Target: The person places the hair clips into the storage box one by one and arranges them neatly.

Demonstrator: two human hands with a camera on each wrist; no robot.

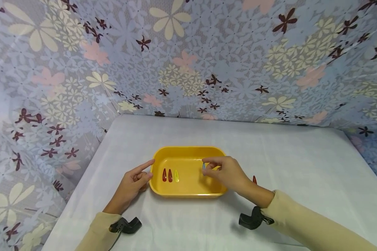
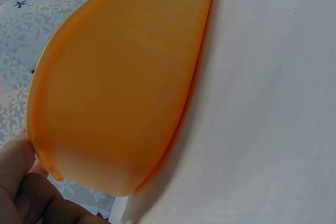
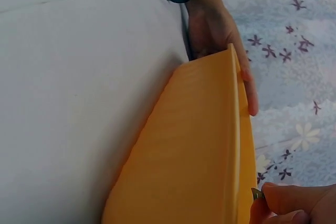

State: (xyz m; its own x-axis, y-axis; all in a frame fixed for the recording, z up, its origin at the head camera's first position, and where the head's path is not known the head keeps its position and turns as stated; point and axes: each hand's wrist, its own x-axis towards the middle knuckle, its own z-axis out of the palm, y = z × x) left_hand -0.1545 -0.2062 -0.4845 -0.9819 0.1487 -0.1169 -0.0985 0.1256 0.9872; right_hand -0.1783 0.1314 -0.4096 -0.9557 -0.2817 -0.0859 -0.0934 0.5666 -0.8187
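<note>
Over the right half of a yellow tray (image 1: 188, 195), my right hand (image 1: 227, 174) pinches a blue snap hair clip (image 1: 204, 166) between thumb and index finger. The clip hangs upright; in the right wrist view only a small dark end of a clip (image 3: 257, 194) shows at the fingertips. My left hand (image 1: 132, 186) is at the tray's left end, its extended index finger and thumb touching the rim. Inside the tray, on the left, two red hair clips (image 1: 167, 175) and one yellow-green hair clip (image 1: 177, 176) lie side by side in a row.
Another red hair clip (image 1: 254, 180) lies on the white-covered table (image 1: 286, 157), partly hidden behind my right forearm. Flowered cloth (image 1: 188, 69) hangs behind and beside the table. Black camera mounts (image 1: 256, 218) sit on both wrists.
</note>
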